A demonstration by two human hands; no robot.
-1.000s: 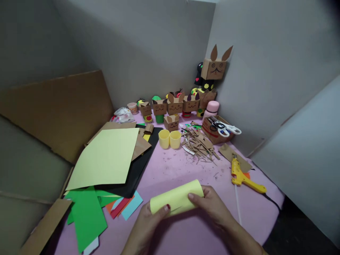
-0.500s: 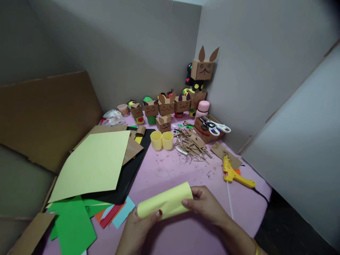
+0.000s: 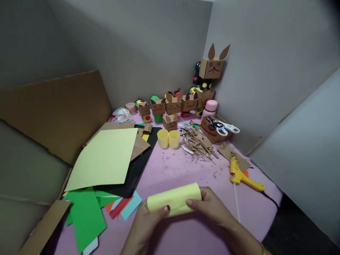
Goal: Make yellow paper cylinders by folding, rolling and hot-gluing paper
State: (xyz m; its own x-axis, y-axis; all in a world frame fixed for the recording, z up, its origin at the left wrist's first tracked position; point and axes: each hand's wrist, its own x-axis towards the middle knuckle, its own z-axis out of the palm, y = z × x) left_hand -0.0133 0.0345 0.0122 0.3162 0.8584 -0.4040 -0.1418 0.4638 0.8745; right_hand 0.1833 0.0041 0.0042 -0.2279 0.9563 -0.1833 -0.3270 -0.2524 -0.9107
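Note:
A rolled tube of yellow paper lies sideways just above the pink table top, held at both ends. My left hand grips its left end, thumb on top. Round its right end my right hand is wrapped, fingers curled over the roll. Both hands are closed on the tube.
A large pale-yellow sheet lies on black, green and other coloured paper at left. Two yellow cups, cardboard scraps, a yellow glue gun, a box with scissors and a row of cardboard box figures stand behind. Cardboard walls surround the table.
The view swung left, then back right. The hands and the yellow tube have stayed together, the grip unchanged.

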